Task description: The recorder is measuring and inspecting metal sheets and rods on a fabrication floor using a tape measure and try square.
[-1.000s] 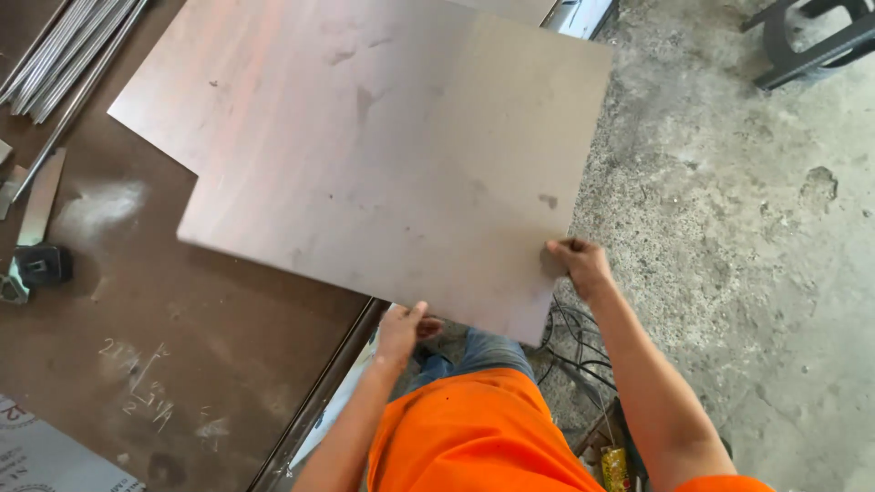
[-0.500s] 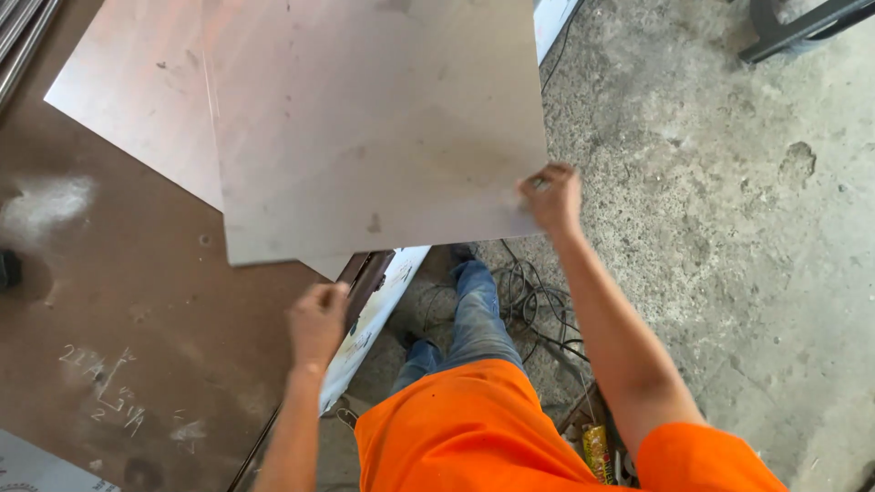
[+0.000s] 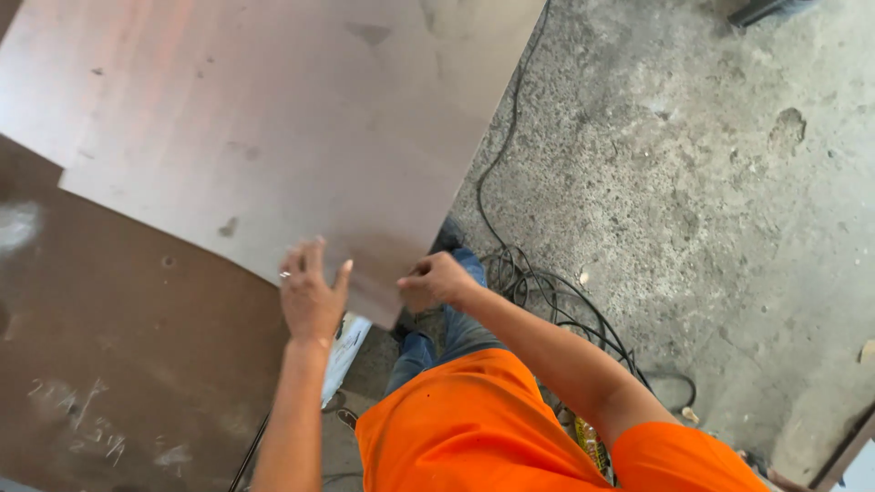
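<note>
A large flat brownish-grey sheet (image 3: 273, 137) lies tilted over the upper left of the head view, its near corner pointing toward me. My left hand (image 3: 310, 293) rests flat on top of the sheet just left of that corner, fingers spread, a ring on one finger. Just right of it, my right hand (image 3: 439, 279) is curled around the sheet's near corner. The two hands are a short way apart. The sheet overlaps a dark brown worktop (image 3: 109, 364) below it.
Black cables (image 3: 547, 296) coil on the rough concrete floor (image 3: 711, 228) to the right of my legs. A white object (image 3: 348, 351) sits under the worktop's edge. A dark object (image 3: 766, 9) shows at the top right.
The sheet has shifted left and nearer. My right hand moved from the sheet's right edge to its near corner. My left hand rose from below onto the sheet's top.
</note>
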